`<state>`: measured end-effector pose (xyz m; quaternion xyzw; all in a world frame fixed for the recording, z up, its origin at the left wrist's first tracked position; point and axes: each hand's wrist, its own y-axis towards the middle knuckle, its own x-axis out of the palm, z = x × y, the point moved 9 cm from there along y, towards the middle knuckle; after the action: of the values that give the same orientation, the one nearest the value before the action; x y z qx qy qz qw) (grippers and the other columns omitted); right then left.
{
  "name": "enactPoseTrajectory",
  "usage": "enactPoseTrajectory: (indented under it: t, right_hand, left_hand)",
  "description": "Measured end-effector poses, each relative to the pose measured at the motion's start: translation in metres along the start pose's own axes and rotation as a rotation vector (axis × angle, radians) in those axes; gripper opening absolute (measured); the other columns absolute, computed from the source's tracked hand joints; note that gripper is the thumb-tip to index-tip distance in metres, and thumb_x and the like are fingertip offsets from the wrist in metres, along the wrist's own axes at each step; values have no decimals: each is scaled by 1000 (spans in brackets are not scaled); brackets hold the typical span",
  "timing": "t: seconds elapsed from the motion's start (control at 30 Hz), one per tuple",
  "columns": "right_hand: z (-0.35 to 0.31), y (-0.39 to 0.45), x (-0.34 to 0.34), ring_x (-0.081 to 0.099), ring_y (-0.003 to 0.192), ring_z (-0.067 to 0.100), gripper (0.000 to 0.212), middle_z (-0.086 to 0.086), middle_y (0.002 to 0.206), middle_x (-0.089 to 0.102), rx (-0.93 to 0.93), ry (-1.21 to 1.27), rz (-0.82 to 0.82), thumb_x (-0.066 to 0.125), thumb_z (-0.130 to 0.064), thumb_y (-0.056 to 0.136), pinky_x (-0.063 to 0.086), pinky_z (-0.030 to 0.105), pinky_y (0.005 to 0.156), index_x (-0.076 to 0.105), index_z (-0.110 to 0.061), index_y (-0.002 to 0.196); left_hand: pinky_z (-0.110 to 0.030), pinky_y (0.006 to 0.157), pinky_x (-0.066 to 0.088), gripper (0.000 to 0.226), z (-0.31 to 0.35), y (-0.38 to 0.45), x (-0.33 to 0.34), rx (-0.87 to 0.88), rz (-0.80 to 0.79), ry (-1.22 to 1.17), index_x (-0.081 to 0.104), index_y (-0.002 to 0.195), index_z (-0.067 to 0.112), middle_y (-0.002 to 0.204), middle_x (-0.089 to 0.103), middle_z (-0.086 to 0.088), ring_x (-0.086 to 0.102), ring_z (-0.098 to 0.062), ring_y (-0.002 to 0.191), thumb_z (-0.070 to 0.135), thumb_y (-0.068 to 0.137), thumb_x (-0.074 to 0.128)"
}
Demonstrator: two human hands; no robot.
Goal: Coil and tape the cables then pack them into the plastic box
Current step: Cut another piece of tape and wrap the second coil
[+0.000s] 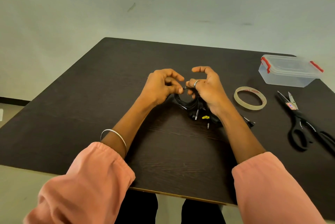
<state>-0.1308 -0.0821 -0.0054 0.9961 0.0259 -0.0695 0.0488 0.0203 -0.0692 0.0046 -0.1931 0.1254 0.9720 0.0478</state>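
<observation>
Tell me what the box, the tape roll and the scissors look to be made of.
Box: clear plastic, probably; the table shows through its walls, and the clips are red. Tape roll: translucent yellowish film, glossy, on a core with red print. Scissors: matte black handles, likely plastic; the blades look like bare grey metal.

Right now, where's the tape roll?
In the head view the tape roll lies flat on the table, to the right of the right hand, between it and the scissors, nearer than the plastic box.
</observation>
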Motion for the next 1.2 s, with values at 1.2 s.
enactPoseTrajectory:
  t: [1.2]
  right_hand:
    - [-3, -7, 33, 62, 55, 17, 9, 3, 70, 72, -130, -547, -331, 79, -22, 77, 49, 24, 51, 75, -16, 84]
  left_hand:
    - [-15, 51, 51, 6, -14, -7, -10, -108, -222, 276, 76, 80, 18, 62, 71, 10, 64, -2, 55, 15, 77, 79]
